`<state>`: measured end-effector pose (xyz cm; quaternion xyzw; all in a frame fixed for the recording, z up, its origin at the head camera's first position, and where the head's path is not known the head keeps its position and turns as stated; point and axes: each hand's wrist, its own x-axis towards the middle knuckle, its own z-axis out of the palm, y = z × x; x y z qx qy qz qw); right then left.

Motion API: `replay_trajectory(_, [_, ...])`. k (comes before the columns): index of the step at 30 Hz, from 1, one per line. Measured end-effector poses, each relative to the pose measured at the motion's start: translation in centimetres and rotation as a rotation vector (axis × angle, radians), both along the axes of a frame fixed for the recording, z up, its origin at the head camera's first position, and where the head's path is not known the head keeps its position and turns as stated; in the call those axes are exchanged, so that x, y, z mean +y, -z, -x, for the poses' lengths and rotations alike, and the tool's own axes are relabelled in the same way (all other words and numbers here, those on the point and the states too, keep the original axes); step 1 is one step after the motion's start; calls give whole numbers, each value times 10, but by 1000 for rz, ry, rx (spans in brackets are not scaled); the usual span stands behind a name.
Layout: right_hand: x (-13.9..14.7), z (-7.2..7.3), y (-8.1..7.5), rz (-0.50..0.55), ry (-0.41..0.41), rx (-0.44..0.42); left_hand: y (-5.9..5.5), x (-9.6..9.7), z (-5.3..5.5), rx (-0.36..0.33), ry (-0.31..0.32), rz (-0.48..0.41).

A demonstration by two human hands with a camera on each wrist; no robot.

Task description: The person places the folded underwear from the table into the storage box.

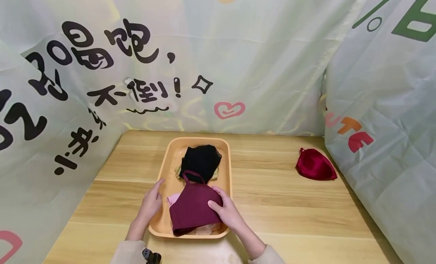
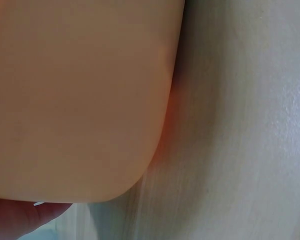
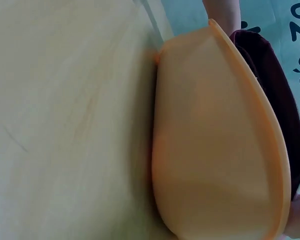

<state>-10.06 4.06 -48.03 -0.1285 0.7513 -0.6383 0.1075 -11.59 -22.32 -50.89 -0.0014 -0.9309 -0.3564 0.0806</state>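
Observation:
A maroon bra [image 1: 194,211] lies across the near half of an orange-tan tray [image 1: 229,161], its strap looping toward the far end. My right hand [image 1: 228,213] grips the bra's right edge, with thumb and forefinger over the cup; the other fingers are hidden. On the tray's left rim rests my left hand [image 1: 151,203], forefinger extended. Black folded underwear [image 1: 201,160] sits in the far half, over a yellowish cloth [image 1: 215,175]. Pink cloth [image 1: 173,199] peeks out beneath the bra. In the right wrist view the maroon fabric [image 3: 285,100] shows above the tray's rim.
A red satin bra cup [image 1: 315,164] lies at the right on the wooden table [image 1: 272,207]. Printed fabric curtains [image 1: 259,67] enclose the table at the back and both sides. A dark wristband device [image 1: 151,256] is by the left sleeve.

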Motion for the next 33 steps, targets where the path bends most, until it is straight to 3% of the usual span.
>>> replay_trajectory(6, [4,-1,-7,-338,-39,209,2,0,-1,48,7,-17])
replay_trajectory(10, [4,-4,-12,-479,-39,270,5,-2,0,140,27,-24])
replay_trajectory(14, [4,-7,-15,-584,-27,299,4,-2,0,145,31,-26])
replay_trajectory(20, [9,-8,-18,-643,-14,310,1,1,-1,37,7,-2])
replay_trajectory(23, [13,-7,-19,-657,-4,328,2,0,-1,26,3,9])
replay_trajectory(33, [34,4,-15,-513,-8,366,2,-1,-1,17,5,-10])
